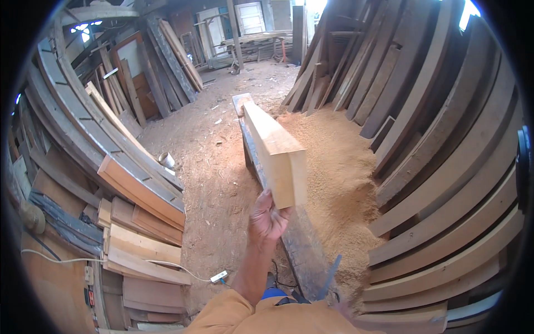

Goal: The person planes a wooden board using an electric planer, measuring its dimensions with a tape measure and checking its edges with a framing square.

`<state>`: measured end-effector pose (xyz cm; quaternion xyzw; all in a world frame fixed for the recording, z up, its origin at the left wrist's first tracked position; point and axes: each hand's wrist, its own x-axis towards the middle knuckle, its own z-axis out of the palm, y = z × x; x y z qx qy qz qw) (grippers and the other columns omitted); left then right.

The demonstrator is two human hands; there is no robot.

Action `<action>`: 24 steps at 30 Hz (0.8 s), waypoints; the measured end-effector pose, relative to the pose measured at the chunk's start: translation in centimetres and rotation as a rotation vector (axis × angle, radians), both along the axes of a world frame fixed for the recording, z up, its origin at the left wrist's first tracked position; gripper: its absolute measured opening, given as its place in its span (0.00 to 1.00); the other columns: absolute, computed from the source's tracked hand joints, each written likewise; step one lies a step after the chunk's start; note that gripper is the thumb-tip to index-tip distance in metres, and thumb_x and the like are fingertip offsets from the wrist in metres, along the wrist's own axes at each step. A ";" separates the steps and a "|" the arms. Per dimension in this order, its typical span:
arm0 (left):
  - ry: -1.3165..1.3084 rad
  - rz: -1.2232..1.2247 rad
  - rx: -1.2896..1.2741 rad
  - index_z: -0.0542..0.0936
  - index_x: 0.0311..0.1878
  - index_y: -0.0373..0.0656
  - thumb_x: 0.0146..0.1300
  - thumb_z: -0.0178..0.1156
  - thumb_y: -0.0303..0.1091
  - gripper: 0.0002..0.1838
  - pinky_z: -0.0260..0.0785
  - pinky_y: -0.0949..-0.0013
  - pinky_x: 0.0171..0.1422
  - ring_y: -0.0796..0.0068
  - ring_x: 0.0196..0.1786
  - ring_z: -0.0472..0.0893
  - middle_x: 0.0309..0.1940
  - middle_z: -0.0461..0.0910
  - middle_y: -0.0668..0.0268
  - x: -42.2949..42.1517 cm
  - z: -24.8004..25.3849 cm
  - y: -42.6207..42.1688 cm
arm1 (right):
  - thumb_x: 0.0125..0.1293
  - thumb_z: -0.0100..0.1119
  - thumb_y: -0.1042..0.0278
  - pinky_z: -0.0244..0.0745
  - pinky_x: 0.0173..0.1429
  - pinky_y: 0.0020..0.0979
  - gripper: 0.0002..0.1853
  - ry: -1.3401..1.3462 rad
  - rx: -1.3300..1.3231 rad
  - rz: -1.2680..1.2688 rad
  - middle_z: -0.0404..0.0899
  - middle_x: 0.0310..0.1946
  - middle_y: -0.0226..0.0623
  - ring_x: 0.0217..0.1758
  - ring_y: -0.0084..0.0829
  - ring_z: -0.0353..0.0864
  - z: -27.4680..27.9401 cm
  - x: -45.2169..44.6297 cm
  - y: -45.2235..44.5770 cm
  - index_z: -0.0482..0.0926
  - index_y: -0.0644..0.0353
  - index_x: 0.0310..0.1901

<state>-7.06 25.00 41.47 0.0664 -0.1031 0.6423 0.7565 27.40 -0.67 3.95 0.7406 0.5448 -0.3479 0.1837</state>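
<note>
My left hand [267, 219] is closed around the near lower edge of a thick, pale wooden beam [276, 139], thumb on its left side and fingers underneath. The beam's near end is raised, and its far end sits at the far end of a long, narrow wooden bench [305, 245]. Near my body, a thin blue-grey strip [330, 276] slants up beside the bench; its kind is unclear. Only a blurred patch at the bottom edge could be my right hand [344, 307], and its fingers cannot be made out.
Sawdust [339, 183] covers the floor right of the bench. Tall planks [445, 167] lean along the right side. Stacked boards [147, 245] and a ladder-like frame [92, 119] line the left. A white power strip [219, 276] with its cable and a small pot [166, 160] lie left.
</note>
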 end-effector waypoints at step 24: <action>0.030 0.067 0.047 0.70 0.72 0.33 0.68 0.63 0.27 0.29 0.69 0.27 0.74 0.40 0.71 0.76 0.70 0.75 0.44 -4.6 -1.4 -1.2 | 0.59 0.69 0.48 0.73 0.68 0.52 0.29 0.074 -0.029 -0.005 0.82 0.61 0.53 0.67 0.54 0.79 0.0 -0.5 -1.1 0.84 0.53 0.59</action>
